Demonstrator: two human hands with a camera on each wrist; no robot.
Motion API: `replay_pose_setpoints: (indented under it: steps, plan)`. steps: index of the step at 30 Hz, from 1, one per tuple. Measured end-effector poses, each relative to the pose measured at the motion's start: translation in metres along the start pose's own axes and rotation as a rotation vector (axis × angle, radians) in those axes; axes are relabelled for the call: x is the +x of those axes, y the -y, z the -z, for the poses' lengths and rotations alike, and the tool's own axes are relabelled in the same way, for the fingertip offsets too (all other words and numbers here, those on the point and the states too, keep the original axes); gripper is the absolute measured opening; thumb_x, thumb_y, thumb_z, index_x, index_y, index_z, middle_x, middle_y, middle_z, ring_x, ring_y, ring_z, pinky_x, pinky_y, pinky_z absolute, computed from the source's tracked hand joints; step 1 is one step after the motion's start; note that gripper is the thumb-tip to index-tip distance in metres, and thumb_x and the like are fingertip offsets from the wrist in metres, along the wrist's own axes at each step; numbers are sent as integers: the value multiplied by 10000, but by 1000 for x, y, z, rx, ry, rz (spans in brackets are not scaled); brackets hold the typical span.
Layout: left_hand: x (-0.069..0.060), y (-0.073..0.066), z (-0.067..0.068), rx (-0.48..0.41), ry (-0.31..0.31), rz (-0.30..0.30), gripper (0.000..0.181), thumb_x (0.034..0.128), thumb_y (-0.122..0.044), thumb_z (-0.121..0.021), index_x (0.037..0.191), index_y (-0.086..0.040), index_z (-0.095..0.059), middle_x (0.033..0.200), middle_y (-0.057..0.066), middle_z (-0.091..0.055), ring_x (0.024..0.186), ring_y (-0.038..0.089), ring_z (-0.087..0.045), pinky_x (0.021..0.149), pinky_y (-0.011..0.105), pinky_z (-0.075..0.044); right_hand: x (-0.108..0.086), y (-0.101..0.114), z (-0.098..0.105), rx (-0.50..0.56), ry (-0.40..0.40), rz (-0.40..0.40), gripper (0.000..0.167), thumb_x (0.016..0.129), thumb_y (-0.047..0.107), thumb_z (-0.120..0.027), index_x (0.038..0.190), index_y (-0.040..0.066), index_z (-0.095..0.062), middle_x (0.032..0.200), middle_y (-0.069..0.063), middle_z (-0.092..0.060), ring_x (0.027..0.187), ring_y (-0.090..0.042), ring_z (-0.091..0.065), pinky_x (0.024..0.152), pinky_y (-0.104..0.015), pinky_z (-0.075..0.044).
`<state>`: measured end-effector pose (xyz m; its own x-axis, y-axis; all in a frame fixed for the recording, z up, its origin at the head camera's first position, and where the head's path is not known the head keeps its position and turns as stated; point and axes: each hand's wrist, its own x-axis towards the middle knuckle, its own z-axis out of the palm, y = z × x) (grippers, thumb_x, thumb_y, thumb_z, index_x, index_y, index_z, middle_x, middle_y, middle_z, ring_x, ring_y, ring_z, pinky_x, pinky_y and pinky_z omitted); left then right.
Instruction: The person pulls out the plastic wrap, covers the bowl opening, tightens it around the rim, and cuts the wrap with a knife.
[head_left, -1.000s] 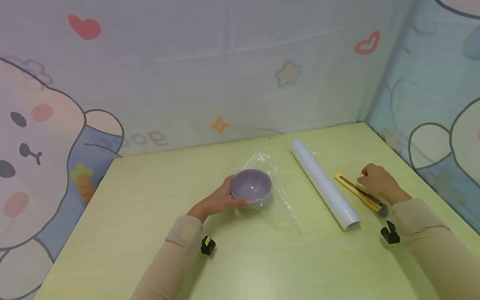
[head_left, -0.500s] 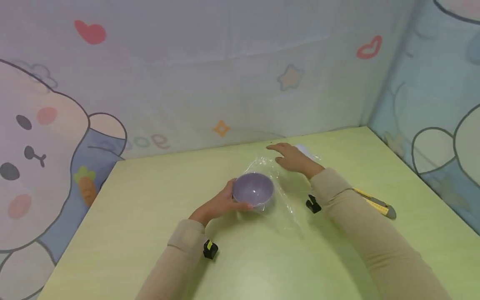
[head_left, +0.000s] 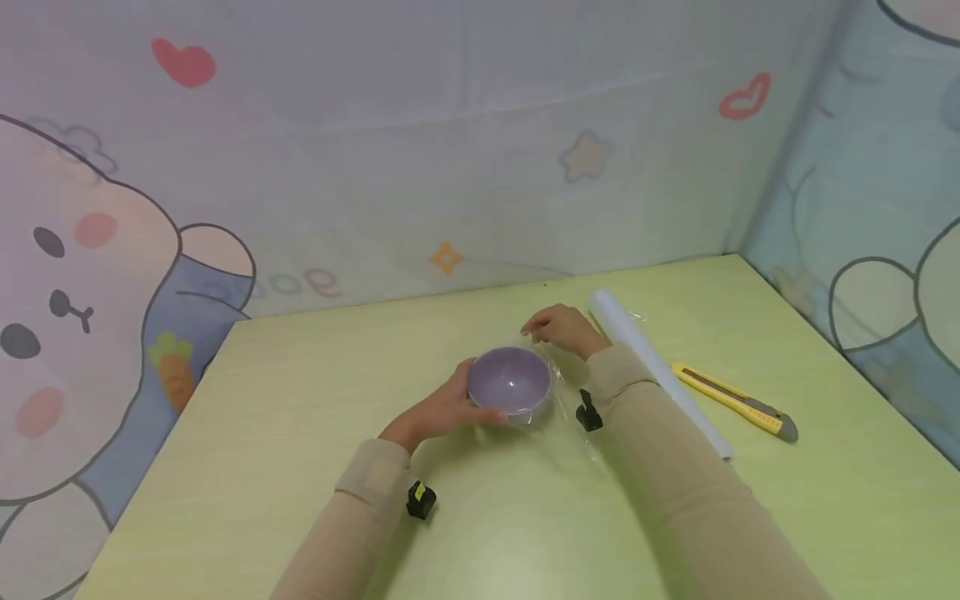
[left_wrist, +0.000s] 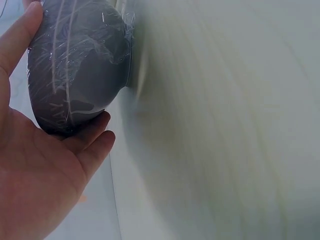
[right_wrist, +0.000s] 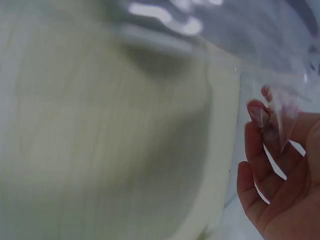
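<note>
My left hand (head_left: 442, 408) grips a small purple bowl (head_left: 510, 379) from its left side, thumb at the near rim and fingers around the far side. Clear cling film (left_wrist: 95, 40) is stretched and wrinkled over the bowl's outside in the left wrist view. A loose flap of it trails to the right of the bowl. Just beyond the bowl's far right rim, my right hand (head_left: 566, 329) pinches an edge of the film. The right wrist view shows the film bunched between the right thumb and fingertips (right_wrist: 257, 112), the other fingers loosely curled.
A white roll (head_left: 630, 333) lies slanting on the table, partly behind the right forearm. To its right is a yellow utility knife (head_left: 738, 400). Printed cloth walls stand behind the table (head_left: 315, 383) and on its right.
My right hand has come from beside the utility knife, across the roll, to the bowl's far right side and taken hold of the cling film. The left hand keeps its grip on the bowl.
</note>
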<state>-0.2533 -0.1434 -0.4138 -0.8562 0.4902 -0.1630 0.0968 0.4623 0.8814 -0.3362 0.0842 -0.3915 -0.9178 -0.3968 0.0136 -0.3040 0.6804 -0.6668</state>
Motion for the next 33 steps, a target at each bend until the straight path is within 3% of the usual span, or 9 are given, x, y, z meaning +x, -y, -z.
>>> replay_pose_setpoints:
  steps: [5, 10, 13, 16, 24, 30, 33]
  plan:
    - [0, -1, -2, -6, -11, -20, 971, 725, -308, -775, 1438, -124, -142, 1404, 85, -317, 1218, 241, -423, 1026, 431, -327, -4, -5, -7, -56, -64, -78, 213, 871, 102, -542, 1047, 87, -661, 946, -100, -692, 810, -204, -609, 681, -288, -450]
    - [-3, 0, -2, 6, -26, -17, 1004, 704, -355, -786, 1440, -124, -143, 1390, 75, -341, 1207, 233, -437, 1022, 427, -331, -11, -14, -19, -66, -57, -102, 127, 868, 103, -513, 942, 96, -616, 960, -93, -668, 843, -231, -586, 715, -328, -438]
    - [-4, 1, 0, 13, -38, -12, 1011, 693, -373, -791, 1439, -133, -153, 1384, 66, -349, 1197, 228, -446, 1018, 430, -332, -15, -18, -26, 2, -43, -79, 122, 849, 67, -507, 862, 63, -629, 879, -78, -641, 823, -207, -551, 721, -309, -426]
    - [-5, 1, 2, 20, -47, -14, 1006, 688, -383, -793, 1434, -134, -165, 1379, 63, -359, 1192, 224, -450, 1017, 433, -329, -19, -20, -31, 96, -27, -65, 146, 809, 8, -474, 797, 27, -619, 740, -52, -571, 721, -175, -500, 648, -266, -406]
    - [-3, -1, 4, 29, -64, -19, 979, 687, -347, -800, 1421, -108, -198, 1379, 78, -368, 1199, 229, -447, 1023, 439, -323, -34, -21, -40, 325, -10, -85, 210, 868, 51, -457, 875, -4, -660, 714, -3, -568, 709, -130, -491, 662, -237, -404]
    - [-1, -2, 6, 26, -69, -24, 934, 694, -313, -799, 1402, -101, -229, 1364, 83, -379, 1175, 231, -460, 1014, 420, -333, -44, -17, -33, 448, 111, -147, 304, 761, -68, -336, 846, -9, -621, 619, -2, -474, 613, -136, -450, 598, -237, -388]
    - [-1, -3, 6, 17, -55, -20, 936, 699, -297, -795, 1408, -95, -218, 1368, 92, -375, 1174, 240, -463, 1013, 416, -338, -46, -15, -29, 470, 159, -180, 292, 791, -44, -343, 871, -26, -623, 619, -4, -485, 594, -129, -460, 586, -231, -403]
